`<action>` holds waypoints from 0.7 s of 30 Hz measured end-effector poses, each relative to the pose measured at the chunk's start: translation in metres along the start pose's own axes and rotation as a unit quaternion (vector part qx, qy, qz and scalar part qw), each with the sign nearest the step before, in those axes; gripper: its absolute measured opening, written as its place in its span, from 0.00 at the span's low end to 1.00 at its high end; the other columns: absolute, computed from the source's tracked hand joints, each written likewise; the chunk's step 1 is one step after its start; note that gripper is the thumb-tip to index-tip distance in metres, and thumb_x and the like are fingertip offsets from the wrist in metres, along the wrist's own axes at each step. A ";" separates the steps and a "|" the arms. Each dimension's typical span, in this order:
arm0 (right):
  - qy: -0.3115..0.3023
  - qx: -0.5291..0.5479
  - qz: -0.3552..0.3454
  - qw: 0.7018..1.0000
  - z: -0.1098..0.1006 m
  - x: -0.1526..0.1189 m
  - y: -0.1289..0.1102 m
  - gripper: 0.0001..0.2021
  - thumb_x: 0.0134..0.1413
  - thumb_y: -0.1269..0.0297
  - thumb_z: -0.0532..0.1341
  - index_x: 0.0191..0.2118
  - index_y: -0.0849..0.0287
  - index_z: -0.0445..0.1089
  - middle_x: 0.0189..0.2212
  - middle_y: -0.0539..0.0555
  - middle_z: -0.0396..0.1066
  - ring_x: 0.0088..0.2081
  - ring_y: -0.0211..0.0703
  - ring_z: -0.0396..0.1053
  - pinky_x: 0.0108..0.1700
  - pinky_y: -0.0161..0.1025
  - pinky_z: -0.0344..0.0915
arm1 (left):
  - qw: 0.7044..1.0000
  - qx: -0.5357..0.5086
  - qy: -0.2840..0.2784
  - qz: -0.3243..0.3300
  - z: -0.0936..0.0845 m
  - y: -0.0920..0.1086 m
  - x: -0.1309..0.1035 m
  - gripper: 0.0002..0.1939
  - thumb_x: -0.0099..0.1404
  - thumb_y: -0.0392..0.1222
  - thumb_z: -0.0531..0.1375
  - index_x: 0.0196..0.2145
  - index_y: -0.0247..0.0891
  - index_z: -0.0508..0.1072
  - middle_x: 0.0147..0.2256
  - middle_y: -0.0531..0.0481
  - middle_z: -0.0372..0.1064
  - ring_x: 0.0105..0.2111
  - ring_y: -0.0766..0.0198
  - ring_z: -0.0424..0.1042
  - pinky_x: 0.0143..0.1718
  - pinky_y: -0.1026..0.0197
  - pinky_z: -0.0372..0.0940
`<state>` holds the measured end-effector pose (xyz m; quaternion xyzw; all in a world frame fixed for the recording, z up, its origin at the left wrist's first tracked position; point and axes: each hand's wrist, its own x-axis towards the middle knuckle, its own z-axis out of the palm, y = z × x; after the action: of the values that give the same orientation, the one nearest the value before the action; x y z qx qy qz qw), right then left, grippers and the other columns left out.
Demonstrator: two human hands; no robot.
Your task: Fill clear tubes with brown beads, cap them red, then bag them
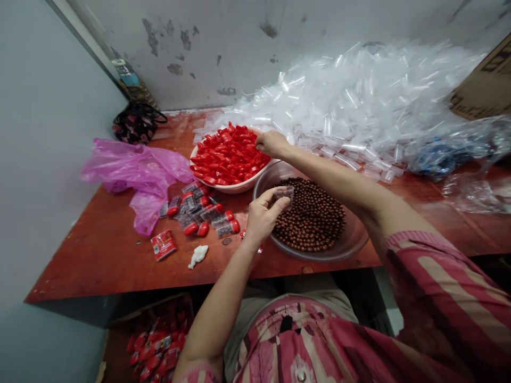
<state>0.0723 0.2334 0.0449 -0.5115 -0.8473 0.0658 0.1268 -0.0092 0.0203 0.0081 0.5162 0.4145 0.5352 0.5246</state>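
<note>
My left hand [261, 213] is closed around a small clear plastic tube [285, 197], held between thumb and fingers above the left side of a bowl. Inside that grey translucent bowl [357, 240] lie many round brown beads [311, 218]. Farther up, my right hand [273, 144] reaches to the right rim of a white basin [239, 188] heaped with red plastic caps [229, 151]. Its fingers are pinched at a red cap on the edge of the heap; the fingertips are partly hidden. Left of the bowl, filled tubes with red caps [199, 210] lie in a loose pile.
A big heap of clear plastic tubes [359, 101] covers the back right, beside a cardboard box [485, 80]. A pink plastic bag [139, 165], a red packet [163, 244] and crumpled white tissue [198, 256] lie left. Below the table, a box holds red-capped items [159, 340].
</note>
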 end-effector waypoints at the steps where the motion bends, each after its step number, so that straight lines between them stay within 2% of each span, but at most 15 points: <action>1: 0.000 -0.002 0.012 1.000 0.004 0.007 -0.005 0.13 0.56 0.69 0.57 0.42 0.63 0.77 0.43 0.63 0.75 0.47 0.59 0.72 0.47 0.48 0.65 | 1.000 -0.001 0.008 0.003 0.000 0.000 0.000 0.19 0.59 0.50 0.64 0.45 0.38 0.76 0.43 0.46 0.77 0.44 0.57 0.75 0.50 0.55 0.69; 5: -0.009 0.000 0.051 0.999 0.021 0.022 -0.018 0.11 0.54 0.70 0.59 0.40 0.69 0.75 0.43 0.68 0.74 0.47 0.59 0.71 0.48 0.48 0.65 | 1.000 -0.009 0.024 -0.001 0.000 -0.001 -0.002 0.19 0.60 0.50 0.64 0.46 0.38 0.76 0.44 0.46 0.76 0.43 0.57 0.75 0.49 0.55 0.70; 9: 0.001 0.011 0.057 0.998 0.030 0.027 -0.007 0.10 0.52 0.70 0.59 0.38 0.65 0.74 0.42 0.64 0.75 0.45 0.57 0.72 0.47 0.47 0.66 | 0.999 0.009 0.034 0.005 0.000 -0.002 -0.003 0.19 0.60 0.50 0.63 0.46 0.38 0.75 0.43 0.46 0.77 0.43 0.58 0.75 0.49 0.57 0.69; 14: 0.011 0.059 0.012 0.998 0.031 0.033 0.013 0.09 0.48 0.66 0.61 0.36 0.60 0.75 0.38 0.56 0.76 0.41 0.52 0.71 0.45 0.44 0.67 | 0.999 0.019 0.042 0.016 0.001 0.001 -0.003 0.17 0.61 0.48 0.62 0.46 0.39 0.75 0.42 0.47 0.77 0.41 0.59 0.76 0.47 0.59 0.69; 18: 0.055 0.111 -0.040 0.992 0.032 0.032 -0.002 0.13 0.52 0.62 0.59 0.41 0.60 0.75 0.40 0.54 0.76 0.42 0.48 0.71 0.46 0.42 0.65 | 0.998 0.014 0.054 0.025 0.002 0.002 -0.005 0.17 0.62 0.47 0.62 0.46 0.38 0.75 0.42 0.47 0.77 0.41 0.60 0.76 0.46 0.59 0.70; 21: 0.017 0.103 -0.096 0.990 0.036 0.027 -0.021 0.15 0.51 0.61 0.61 0.45 0.59 0.74 0.43 0.55 0.75 0.43 0.48 0.71 0.47 0.41 0.64 | 0.998 0.001 0.057 0.026 0.001 -0.001 -0.006 0.17 0.62 0.48 0.61 0.47 0.38 0.74 0.42 0.47 0.77 0.41 0.60 0.76 0.46 0.58 0.70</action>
<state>0.0326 0.2483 0.0195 -0.4133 -0.8788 0.1320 0.1987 -0.0083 0.0139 0.0069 0.4957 0.4309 0.5770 0.4854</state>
